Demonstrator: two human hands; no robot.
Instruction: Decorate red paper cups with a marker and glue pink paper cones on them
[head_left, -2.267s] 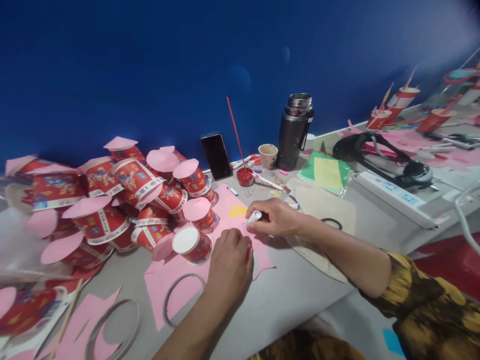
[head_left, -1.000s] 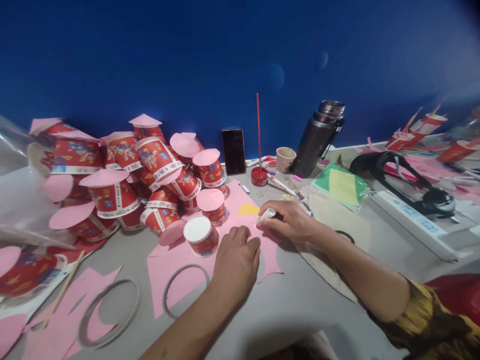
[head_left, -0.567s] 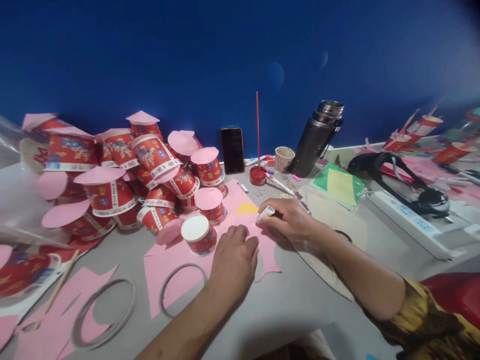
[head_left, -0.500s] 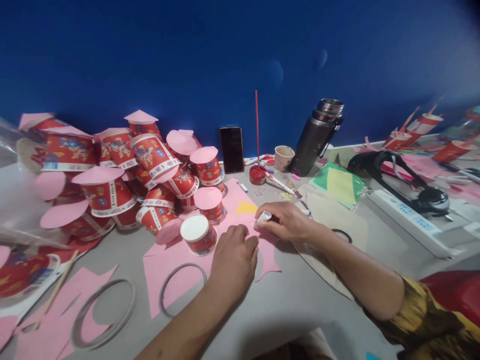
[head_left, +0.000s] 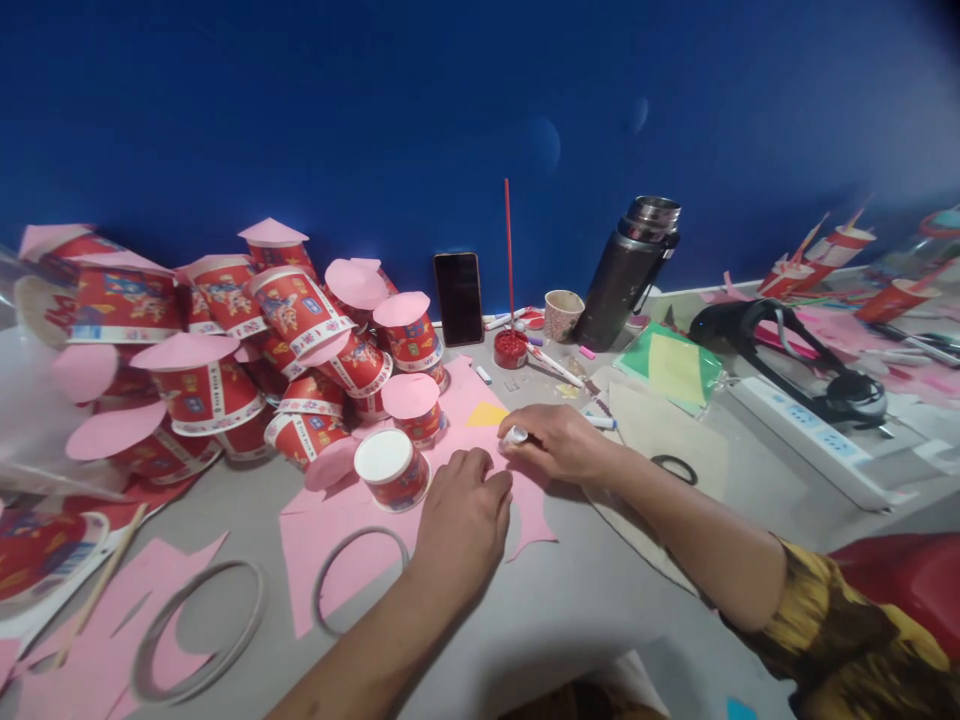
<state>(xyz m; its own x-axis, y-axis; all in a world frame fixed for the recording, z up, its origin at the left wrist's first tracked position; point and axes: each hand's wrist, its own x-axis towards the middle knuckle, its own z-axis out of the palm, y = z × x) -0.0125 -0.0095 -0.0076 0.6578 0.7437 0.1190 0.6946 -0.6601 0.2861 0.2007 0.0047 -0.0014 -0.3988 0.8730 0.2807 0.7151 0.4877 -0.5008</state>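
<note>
- Right hand [head_left: 559, 442]: grip narrow, fingertips closed on a white tube [head_left: 514, 437], held tilted over the pink sheet [head_left: 459, 392], at frame centre.
- Left hand [head_left: 463, 510]: palm down on the pink sheet, fingers bent; whether anything is pinched beneath cannot be told.
- Yellow piece [head_left: 487, 414]: lies on the pink sheet, near the right hand's fingertips.
- White-topped cup [head_left: 393, 470]: upright, just beside the left hand.
- Red cups with pink discs [head_left: 196, 385]: heaped at left of frame.
- Phone [head_left: 458, 300]: propped near the blue wall [head_left: 337, 120], upper centre.
- Dark bottle [head_left: 626, 280]: tilted in view, right of the patterned cup [head_left: 563, 315], at the rear of the tabletop [head_left: 585, 600].
</note>
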